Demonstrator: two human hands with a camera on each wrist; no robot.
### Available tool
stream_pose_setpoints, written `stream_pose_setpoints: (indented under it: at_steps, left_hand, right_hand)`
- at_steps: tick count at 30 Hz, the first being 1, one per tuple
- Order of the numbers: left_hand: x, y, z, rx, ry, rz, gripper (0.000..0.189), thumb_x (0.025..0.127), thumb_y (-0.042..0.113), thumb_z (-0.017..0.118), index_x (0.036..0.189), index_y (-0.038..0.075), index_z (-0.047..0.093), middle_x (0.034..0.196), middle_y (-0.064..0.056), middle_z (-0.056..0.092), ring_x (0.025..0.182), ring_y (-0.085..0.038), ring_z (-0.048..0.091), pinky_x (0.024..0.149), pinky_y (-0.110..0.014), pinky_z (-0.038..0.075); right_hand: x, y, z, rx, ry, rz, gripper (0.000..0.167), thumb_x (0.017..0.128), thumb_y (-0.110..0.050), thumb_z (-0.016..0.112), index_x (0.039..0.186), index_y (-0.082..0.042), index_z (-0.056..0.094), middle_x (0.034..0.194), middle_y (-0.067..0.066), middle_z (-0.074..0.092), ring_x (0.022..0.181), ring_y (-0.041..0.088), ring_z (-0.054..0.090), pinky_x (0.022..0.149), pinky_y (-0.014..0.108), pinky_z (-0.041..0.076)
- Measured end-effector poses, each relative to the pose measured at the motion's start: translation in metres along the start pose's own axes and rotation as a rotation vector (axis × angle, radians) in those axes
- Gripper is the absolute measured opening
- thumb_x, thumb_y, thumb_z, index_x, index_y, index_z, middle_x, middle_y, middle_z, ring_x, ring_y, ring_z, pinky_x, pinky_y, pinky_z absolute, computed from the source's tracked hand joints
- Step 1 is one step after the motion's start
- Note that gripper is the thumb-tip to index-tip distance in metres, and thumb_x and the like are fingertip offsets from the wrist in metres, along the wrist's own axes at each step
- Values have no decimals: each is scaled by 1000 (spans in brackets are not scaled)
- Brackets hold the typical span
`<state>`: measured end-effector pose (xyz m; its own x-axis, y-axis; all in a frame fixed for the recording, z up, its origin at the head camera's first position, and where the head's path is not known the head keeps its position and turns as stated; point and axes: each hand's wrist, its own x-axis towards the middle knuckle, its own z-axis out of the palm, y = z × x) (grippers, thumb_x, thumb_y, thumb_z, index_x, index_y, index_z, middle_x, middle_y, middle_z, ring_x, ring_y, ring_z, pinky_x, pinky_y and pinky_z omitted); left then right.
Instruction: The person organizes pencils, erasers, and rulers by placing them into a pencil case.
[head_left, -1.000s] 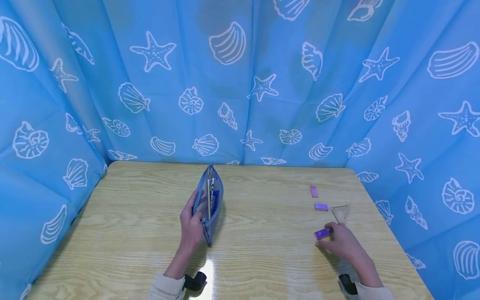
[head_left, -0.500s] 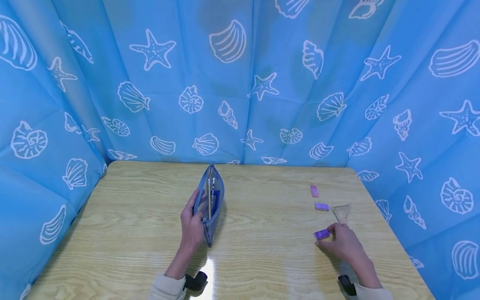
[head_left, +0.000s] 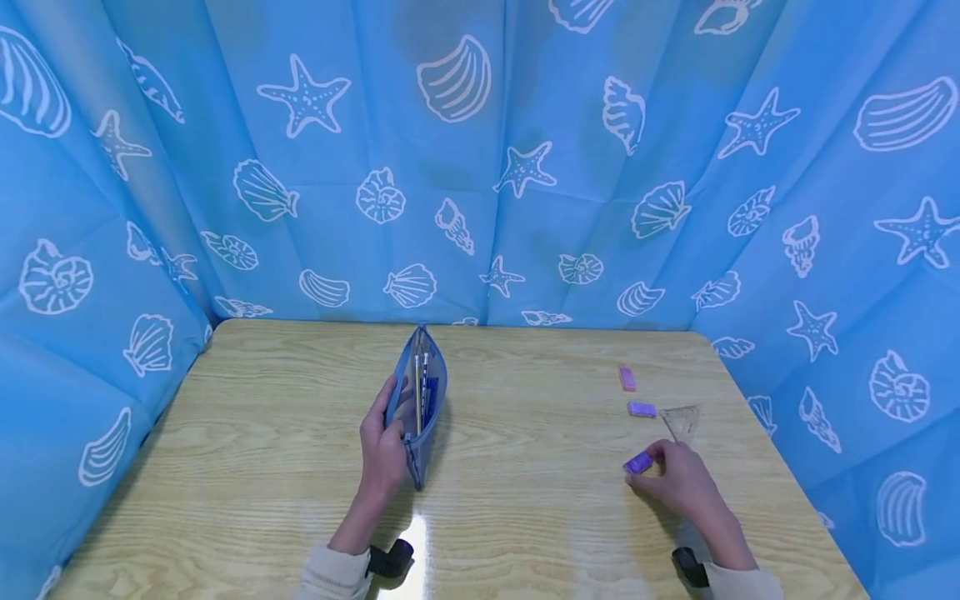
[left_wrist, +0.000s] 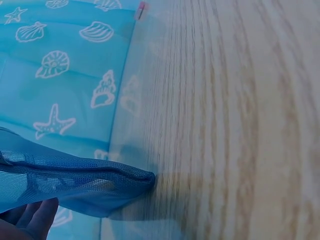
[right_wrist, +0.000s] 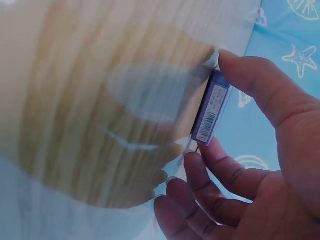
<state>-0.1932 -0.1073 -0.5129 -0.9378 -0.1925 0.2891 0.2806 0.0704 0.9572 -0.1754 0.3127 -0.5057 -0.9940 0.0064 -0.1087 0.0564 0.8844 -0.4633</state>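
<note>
In the head view my left hand [head_left: 382, 450] grips the near left side of a blue mesh pencil pouch [head_left: 433, 446], thumb on one side of its wall. The pouch stands with its zip undone. Pencils [head_left: 418, 392] and a dark blue flat item [head_left: 431, 398] are inside. At the right, my right hand [head_left: 682, 479] pinches a small purple case [head_left: 638, 463] by its ends between thumb and fingers. The right wrist view shows a white barcode label on this purple case [right_wrist: 211, 112], close over the table.
Beyond the right hand lie a clear set square [head_left: 681, 421], a purple eraser-like block [head_left: 642, 409] and a pink one [head_left: 627, 379]. The wooden table [head_left: 517, 483] ends at a blue shell-printed curtain [head_left: 480, 225] behind and at the sides.
The purple case has turned a little in my right hand, its far end now tilted up more, and the hand has shifted slightly left. My left hand holds the pouch as before.
</note>
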Motion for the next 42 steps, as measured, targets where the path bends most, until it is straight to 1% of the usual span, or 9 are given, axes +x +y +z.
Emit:
stream_pose_setpoints:
  at_steps: [5,9,13,18,21,26,31,36,42]
  left_hand:
    - [0,1,0,4,7,-1,71,85,-11,34,155,-4,34,149,-23,52,136,-42,51,114,-58,38]
    - [0,1,0,-7,9,6,71,84,-12,34,155,-5,34,149,-24,52,136,-43,51,114,-58,38]
    - [0,1,-1,-10,6,13,71,83,-13,33,154,-6,34,148,-27,52,135,-44,51,114,-59,37]
    - [0,1,-1,-5,9,14,72,83,-13,34,154,-6,35,147,-26,52,134,-45,52,113,-61,38]
    - [0,1,-1,-5,12,10,72,83,-13,34,154,-5,35,148,-25,53,134,-44,52,112,-60,39]
    - [0,0,-2,-8,12,0,72,83,-12,33,155,-5,35,148,-23,53,135,-43,52,112,-59,40]
    - [1,-1,-2,-16,14,-3,72,83,-12,33,155,-4,35,148,-24,52,134,-43,52,112,-59,40]
    - [1,-1,-1,-25,11,8,71,83,-12,33,154,-5,35,148,-25,52,135,-44,52,113,-60,38]
    - [1,0,-1,-29,7,11,72,83,-12,32,155,-6,34,149,-26,51,135,-44,51,113,-60,37]
  right_hand:
    - [0,0,1,21,13,-22,48,78,-25,86,107,6,65,98,15,64,86,25,57,72,39,48]
    - [0,-1,1,76,49,-38,49,76,-22,87,110,6,65,105,21,64,92,31,60,76,45,52]
    - [0,-4,2,126,96,-66,48,77,-19,86,114,5,65,113,23,65,102,38,61,83,51,53]
    - [0,-10,6,189,167,-150,44,78,-12,85,113,5,65,113,23,67,107,42,62,92,59,51]
    - [0,-13,9,229,191,-194,44,77,-7,84,115,6,64,114,24,66,109,43,63,94,62,51]
    - [2,-21,15,297,199,-247,45,78,-2,83,117,7,64,116,24,65,110,44,63,95,62,52]
    - [5,-30,21,371,149,-253,46,80,-3,82,120,8,62,119,24,64,115,44,61,99,60,51]
    - [8,-37,27,399,106,-250,45,82,-3,80,122,5,61,121,20,64,116,40,61,101,57,51]
    - [9,-47,34,425,106,-303,45,81,-3,81,121,6,62,119,20,65,114,40,61,99,58,51]
